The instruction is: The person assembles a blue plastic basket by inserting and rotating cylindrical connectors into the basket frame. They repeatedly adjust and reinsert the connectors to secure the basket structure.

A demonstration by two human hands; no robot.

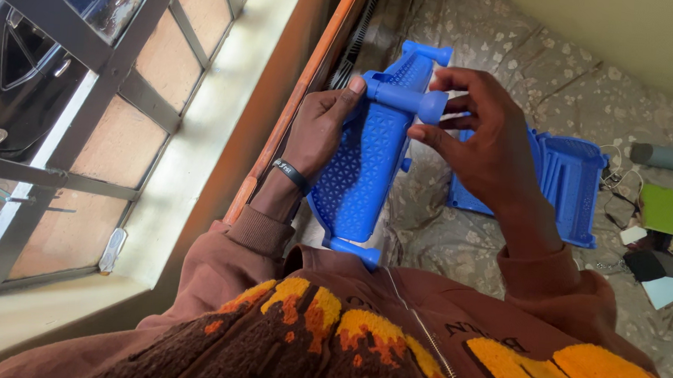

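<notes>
While the left hand [318, 126] wraps around the near edge of a blue plastic shelf tray [365, 163], thumb pressed by its upper corner, the right hand [483, 140] curls over from the other side, fingertips pinching a blue peg [404, 97] at that corner. Both grips are closed on the plastic. The tray is held up on edge in front of the chest, above a patterned bedcover [530, 76]. 1 tray is in hand; 1 more blue tray [566, 184] lies flat on the cover. 3 pegs show on the held tray.
</notes>
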